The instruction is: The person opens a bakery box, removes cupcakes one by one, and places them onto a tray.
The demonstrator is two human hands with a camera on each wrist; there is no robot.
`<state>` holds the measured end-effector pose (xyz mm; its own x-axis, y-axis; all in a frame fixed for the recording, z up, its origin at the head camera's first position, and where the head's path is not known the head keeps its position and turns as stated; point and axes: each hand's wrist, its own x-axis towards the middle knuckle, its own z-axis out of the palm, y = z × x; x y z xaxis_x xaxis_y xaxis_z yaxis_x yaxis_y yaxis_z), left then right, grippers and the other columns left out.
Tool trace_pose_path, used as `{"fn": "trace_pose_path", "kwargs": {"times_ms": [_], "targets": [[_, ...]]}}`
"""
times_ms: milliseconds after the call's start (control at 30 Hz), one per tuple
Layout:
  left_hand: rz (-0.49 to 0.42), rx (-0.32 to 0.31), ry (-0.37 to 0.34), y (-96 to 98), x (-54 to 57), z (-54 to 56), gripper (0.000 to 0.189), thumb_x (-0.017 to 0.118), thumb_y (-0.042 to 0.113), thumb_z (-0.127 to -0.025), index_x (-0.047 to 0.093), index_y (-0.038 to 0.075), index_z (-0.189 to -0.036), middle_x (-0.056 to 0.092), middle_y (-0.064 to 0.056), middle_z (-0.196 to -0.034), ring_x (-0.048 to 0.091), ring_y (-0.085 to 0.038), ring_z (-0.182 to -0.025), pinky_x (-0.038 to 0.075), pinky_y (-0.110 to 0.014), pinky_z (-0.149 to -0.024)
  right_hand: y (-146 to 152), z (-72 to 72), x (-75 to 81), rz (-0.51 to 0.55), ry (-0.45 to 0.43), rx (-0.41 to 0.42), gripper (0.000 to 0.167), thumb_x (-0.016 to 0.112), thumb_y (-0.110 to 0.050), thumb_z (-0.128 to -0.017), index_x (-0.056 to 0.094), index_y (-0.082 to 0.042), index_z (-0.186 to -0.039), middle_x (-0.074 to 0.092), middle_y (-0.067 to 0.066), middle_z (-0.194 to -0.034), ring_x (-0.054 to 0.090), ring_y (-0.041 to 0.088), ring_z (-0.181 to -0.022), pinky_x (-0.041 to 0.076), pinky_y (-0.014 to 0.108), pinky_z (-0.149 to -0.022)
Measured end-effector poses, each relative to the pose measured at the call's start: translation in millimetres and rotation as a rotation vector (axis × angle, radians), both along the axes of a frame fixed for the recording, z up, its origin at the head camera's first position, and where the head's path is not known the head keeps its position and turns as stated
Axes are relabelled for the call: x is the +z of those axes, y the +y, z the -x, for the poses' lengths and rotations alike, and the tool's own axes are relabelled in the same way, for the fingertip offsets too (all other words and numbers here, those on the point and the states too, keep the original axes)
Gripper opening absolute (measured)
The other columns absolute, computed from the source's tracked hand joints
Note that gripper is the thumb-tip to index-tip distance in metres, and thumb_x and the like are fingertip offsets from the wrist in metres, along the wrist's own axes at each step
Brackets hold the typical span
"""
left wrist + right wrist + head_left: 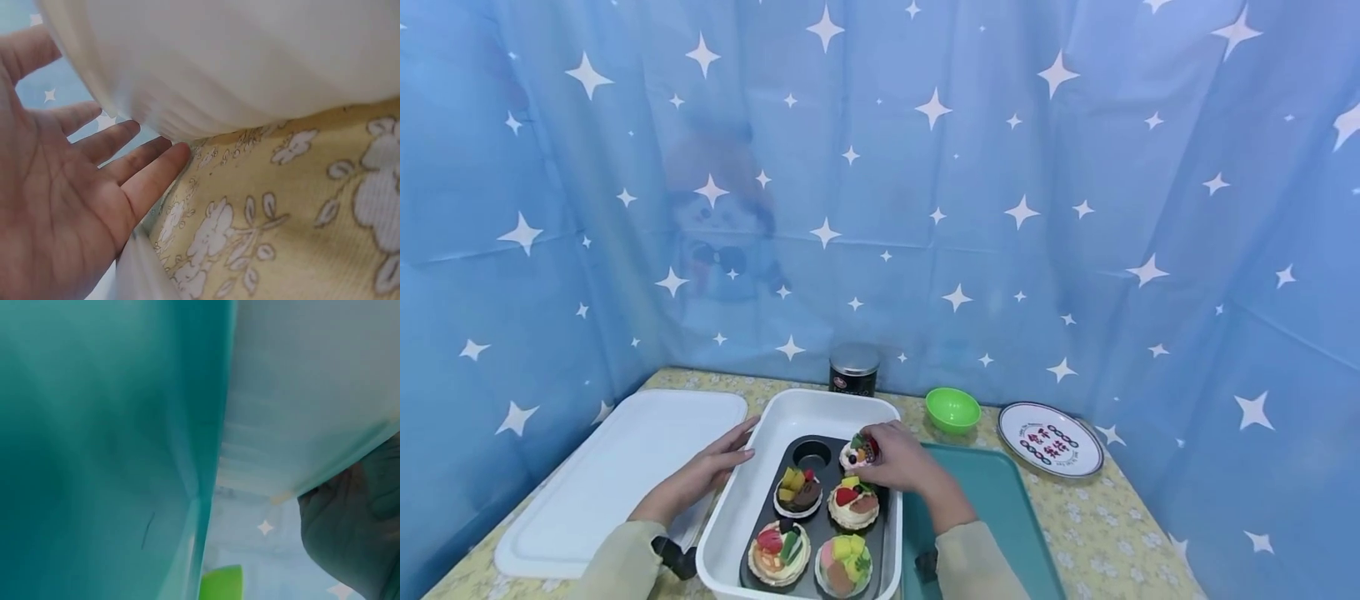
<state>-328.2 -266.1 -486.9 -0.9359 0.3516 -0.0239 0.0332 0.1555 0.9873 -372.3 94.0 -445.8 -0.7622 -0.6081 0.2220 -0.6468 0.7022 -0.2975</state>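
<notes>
Right hand pinches a tart at the tin's 1 o'clock

The thumb and fingers grip the tart at its side, at the far end of the dark tin; whether its base rests in a cup cannot be told. The tin lies inside a white basin.

The left hand is at the basin's 10 o'clock, its fingers nearly straight and spread beside the outer wall; whether they touch it is unclear.

Four more tarts sit in the tin: a brown tart towards 11, a red-and-brown tart at 2, a yellow-topped tart at 5 and a red-and-green tart at 8. The cup near 12 shows its dark inside.

Around the basin, a lidded jar stands at 1 o'clock, a green bowl at 2 and a printed plate between 2 and 3. A teal tray lies at 3, a white board at 9, both on a flowered yellow cloth. A starry blue curtain hangs behind, at 12.
</notes>
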Motion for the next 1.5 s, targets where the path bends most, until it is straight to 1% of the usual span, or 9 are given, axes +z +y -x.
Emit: {"fn": "trace_pose_path", "kwargs": {"times_ms": [233, 533, 700, 833, 933, 1067, 1167, 1333, 1500], "targets": [[0.031, 0.015, 0.036, -4.8, 2.1, -0.8, 0.072, 0.055, 0.032, -0.103, 0.015, 0.028, -0.163, 0.018, -0.018, -0.165, 0.028, -0.041, -0.147, 0.043, -0.048, -0.108, -3, 3.3, 1.9, -0.050, 0.050, 0.001, 0.061, 0.072, -0.050, -0.087, 0.060, -0.012, -0.134, 0.064, 0.002, -0.122, 0.052, 0.024, -0.115, 0.044, 0.045, -0.100], [-0.001, -0.022, 0.062, -4.3, 0.0, 0.7, 0.075, 0.055, 0.027, -0.103, 0.012, 0.024, -0.164, 0.020, -0.023, -0.164, 0.038, -0.041, -0.141, 0.049, -0.043, -0.101, -5, 1.8, 3.0, -0.042, 0.031, -0.049, 0.065, 0.074, -0.054, -0.085, 0.061, -0.009, -0.131, 0.064, 0.006, -0.120, 0.054, 0.027, -0.116, 0.043, 0.049, -0.104], [0.010, -0.028, 0.087, -3.6, -2.4, -1.1, 0.075, 0.056, 0.026, -0.102, 0.013, 0.025, -0.164, 0.014, -0.020, -0.166, 0.029, -0.044, -0.146, 0.046, -0.049, -0.104, -5, -0.7, 1.9, -0.032, 0.028, -0.067, 0.063, 0.075, -0.055, -0.084, 0.063, -0.011, -0.128, 0.064, 0.003, -0.115, 0.054, 0.025, -0.110, 0.047, 0.046, -0.097], [0.028, 0.007, 0.074, -3.1, -1.6, -4.4, 0.074, 0.058, 0.026, -0.100, 0.018, 0.030, -0.163, 0.014, -0.014, -0.167, 0.023, -0.041, -0.149, 0.041, -0.052, -0.109, -5, -0.3, -0.4, -0.013, 0.025, -0.057, 0.060, 0.074, -0.056, -0.085, 0.064, -0.014, -0.127, 0.064, -0.001, -0.112, 0.053, 0.021, -0.107, 0.047, 0.043, -0.091], [0.028, 0.026, 0.063, -2.5, -0.7, -6.5, 0.073, 0.059, 0.025, -0.099, 0.021, 0.031, -0.162, 0.016, -0.012, -0.167, 0.023, -0.040, -0.149, 0.039, -0.054, -0.110, -4, 0.3, -2.2, 0.010, 0.021, -0.049, 0.059, 0.074, -0.055, -0.085, 0.065, -0.014, -0.126, 0.064, -0.002, -0.112, 0.052, 0.020, -0.108, 0.048, 0.042, -0.090], [0.020, 0.000, 0.086, -1.6, -0.7, -7.8, 0.075, 0.058, 0.022, -0.100, 0.018, 0.025, -0.163, 0.013, -0.016, -0.167, 0.024, -0.042, -0.148, 0.040, -0.053, -0.109, -2, -0.6, -4.6, 0.046, 0.018, -0.041, 0.057, 0.077, -0.053, -0.085, 0.066, -0.014, -0.125, 0.065, -0.001, -0.113, 0.053, 0.021, -0.109, 0.049, 0.043, -0.090], [0.017, -0.011, 0.094, -1.7, -1.6, -7.8, 0.075, 0.057, 0.022, -0.100, 0.017, 0.024, -0.163, 0.013, -0.016, -0.167, 0.024, -0.042, -0.148, 0.044, -0.047, -0.107, -1, -1.6, -5.4, 0.066, 0.017, -0.036, 0.056, 0.078, -0.050, -0.084, 0.066, -0.013, -0.125, 0.065, 0.001, -0.113, 0.054, 0.021, -0.108, 0.049, 0.043, -0.089], [-0.024, -0.026, 0.092, -4.4, -1.1, -6.9, 0.073, 0.055, 0.019, -0.101, 0.018, 0.022, -0.163, 0.015, -0.018, -0.166, 0.033, -0.039, -0.145, 0.048, -0.033, -0.100, -2, -0.5, -6.9, 0.068, 0.038, -0.034, 0.056, 0.078, -0.049, -0.084, 0.067, -0.013, -0.125, 0.065, 0.000, -0.111, 0.056, 0.020, -0.105, 0.050, 0.041, -0.087], [-0.069, -0.045, 0.064, -5.1, -1.3, -6.8, 0.071, 0.053, 0.015, -0.101, 0.018, 0.020, -0.163, 0.015, -0.020, -0.165, 0.049, -0.032, -0.136, 0.053, -0.034, -0.096, 0, 0.2, -6.8, 0.065, 0.061, -0.019, 0.055, 0.079, -0.048, -0.084, 0.067, -0.012, -0.124, 0.066, 0.001, -0.110, 0.058, 0.019, -0.100, 0.051, 0.039, -0.083]]}}
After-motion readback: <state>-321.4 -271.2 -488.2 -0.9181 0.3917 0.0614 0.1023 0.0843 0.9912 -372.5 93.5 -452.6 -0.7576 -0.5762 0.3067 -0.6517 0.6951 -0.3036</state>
